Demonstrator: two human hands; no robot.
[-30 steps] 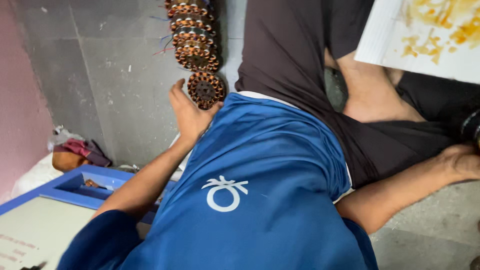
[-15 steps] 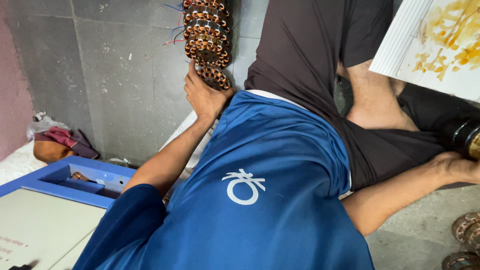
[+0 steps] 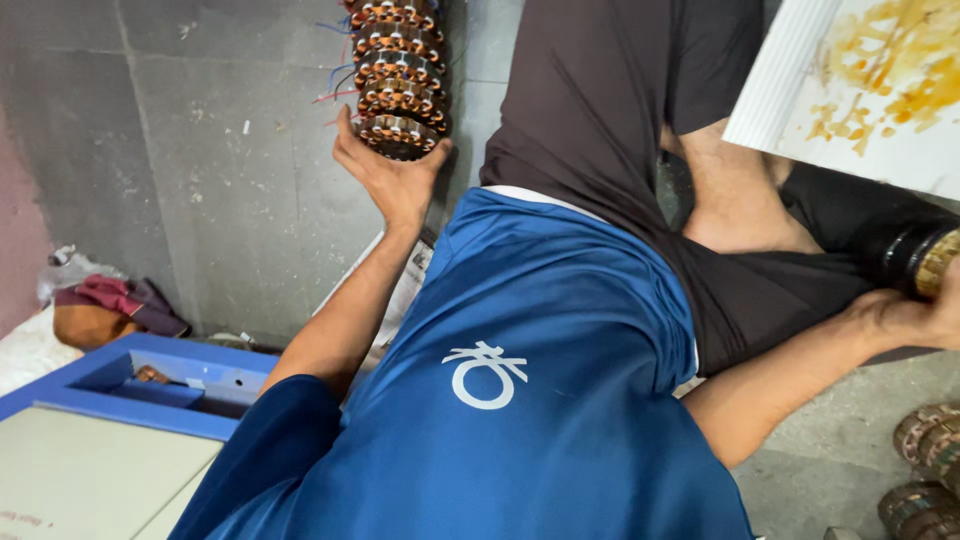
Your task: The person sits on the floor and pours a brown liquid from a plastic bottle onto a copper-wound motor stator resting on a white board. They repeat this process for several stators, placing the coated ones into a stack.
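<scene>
1. In the head view we are looking down over our blue shirt (image 3: 560, 400) while sitting on the grey floor (image 3: 200, 180).
2. Our left hand (image 3: 392, 172) is reaching to the far left and cupping the near end of a stack (image 3: 398, 75) of copper-wound stators that is running away out of the top of the picture. The fingers are curling under and around the nearest stator (image 3: 400, 135), so the hand is gripping that one loosely, palm open toward us.
3. Our right hand (image 3: 915, 310) is sitting at the right edge, mostly cut off; it is touching a dark cylinder (image 3: 905, 255), but we cannot tell whether it is closing on it.
4. More stators (image 3: 925, 470) are lying on the floor at the near right, well apart from the stack.
5. A blue tray (image 3: 150, 375) is lying at the near left, and a stained white sheet (image 3: 870, 80) is showing at the far right.
6. Judging from this, the stack is already holding several pieces, and the nearest one is looking seated against it. The loose ones at the near right are suggesting that stacking is only partly done.
</scene>
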